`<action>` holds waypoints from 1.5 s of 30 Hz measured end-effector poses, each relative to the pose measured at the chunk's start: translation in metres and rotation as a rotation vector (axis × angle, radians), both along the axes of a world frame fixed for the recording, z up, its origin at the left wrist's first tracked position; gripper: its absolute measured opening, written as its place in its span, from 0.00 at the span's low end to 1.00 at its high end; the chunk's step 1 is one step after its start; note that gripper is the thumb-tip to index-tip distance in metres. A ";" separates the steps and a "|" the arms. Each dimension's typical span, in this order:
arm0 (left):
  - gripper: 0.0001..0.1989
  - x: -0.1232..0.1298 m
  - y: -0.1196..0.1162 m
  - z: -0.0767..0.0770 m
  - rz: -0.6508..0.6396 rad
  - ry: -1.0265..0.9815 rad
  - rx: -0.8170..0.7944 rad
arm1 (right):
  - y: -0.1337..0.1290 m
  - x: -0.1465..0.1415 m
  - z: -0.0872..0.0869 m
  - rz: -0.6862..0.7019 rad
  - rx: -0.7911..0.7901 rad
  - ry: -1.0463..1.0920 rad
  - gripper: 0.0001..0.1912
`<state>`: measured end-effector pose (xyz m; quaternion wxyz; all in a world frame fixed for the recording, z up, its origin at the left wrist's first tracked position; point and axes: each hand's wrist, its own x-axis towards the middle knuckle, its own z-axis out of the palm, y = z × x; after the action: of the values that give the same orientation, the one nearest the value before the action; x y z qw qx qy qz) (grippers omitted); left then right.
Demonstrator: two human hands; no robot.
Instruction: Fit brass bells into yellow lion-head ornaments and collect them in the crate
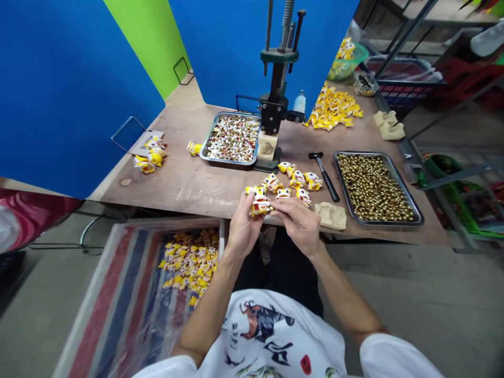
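Observation:
Near the table's front edge, my left hand (pixel 244 223) grips a yellow, white and red figurine (pixel 258 198) with its face turned up. Close against the figurine's right side, my right hand (pixel 298 223) has its thumb and fingers pinched together; what they hold, if anything, is too small to name. Several similar figurines (pixel 297 179) stand just behind my hands. To their right lies a black hammer (pixel 327 177), beside a metal tray of gold beads (pixel 374 186). A beige block (pixel 331 216) rests at the table edge by my right hand.
A hand press (pixel 273 113) stands behind the figurines, next to a tray of small white and red parts (pixel 233 137). Yellow pieces (pixel 334 107) are heaped at the back right. A lined bin (pixel 118 294) holding figurines sits below the table, on the left.

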<state>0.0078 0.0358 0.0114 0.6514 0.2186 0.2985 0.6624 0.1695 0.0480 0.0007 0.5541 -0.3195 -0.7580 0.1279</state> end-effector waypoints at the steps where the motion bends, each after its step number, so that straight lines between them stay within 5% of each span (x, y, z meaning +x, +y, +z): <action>1: 0.14 0.000 -0.002 -0.001 0.008 0.011 0.007 | 0.000 0.000 -0.001 -0.001 0.002 0.000 0.11; 8: 0.15 0.001 -0.019 -0.007 0.095 0.257 0.084 | -0.013 -0.006 -0.002 0.023 0.057 -0.034 0.20; 12: 0.17 -0.001 -0.030 -0.013 0.088 0.371 0.096 | -0.026 -0.017 -0.023 -0.103 0.128 -0.037 0.25; 18: 0.16 -0.022 -0.026 -0.045 0.055 0.368 0.012 | -0.028 -0.034 -0.057 -0.053 0.036 -0.059 0.24; 25: 0.26 -0.052 0.000 -0.074 0.097 0.519 0.126 | 0.001 -0.039 -0.057 0.058 -0.012 -0.199 0.18; 28: 0.26 -0.092 0.018 -0.073 0.274 0.743 0.141 | 0.021 -0.032 -0.052 -0.020 0.039 -0.287 0.15; 36: 0.20 -0.277 0.119 -0.031 0.870 1.518 -0.206 | 0.100 0.037 -0.030 -0.415 0.005 -0.618 0.18; 38: 0.24 -0.294 0.153 -0.017 0.801 1.659 -0.131 | 0.114 0.048 -0.026 -0.456 -0.008 -0.669 0.18; 41: 0.29 -0.289 0.201 0.005 0.405 1.756 0.074 | 0.124 0.056 -0.019 -0.451 -0.086 -0.651 0.18; 43: 0.22 -0.276 0.224 0.018 0.129 1.752 0.162 | 0.122 0.056 -0.015 -0.403 -0.163 -0.587 0.17; 45: 0.09 -0.263 0.240 0.025 -0.007 1.703 0.187 | 0.117 0.055 -0.014 -0.342 -0.236 -0.521 0.15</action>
<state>-0.2556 0.2762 0.0369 0.1862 0.6956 0.6294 0.2922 0.2247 0.1647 -0.0138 0.3144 -0.5261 -0.7895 0.0338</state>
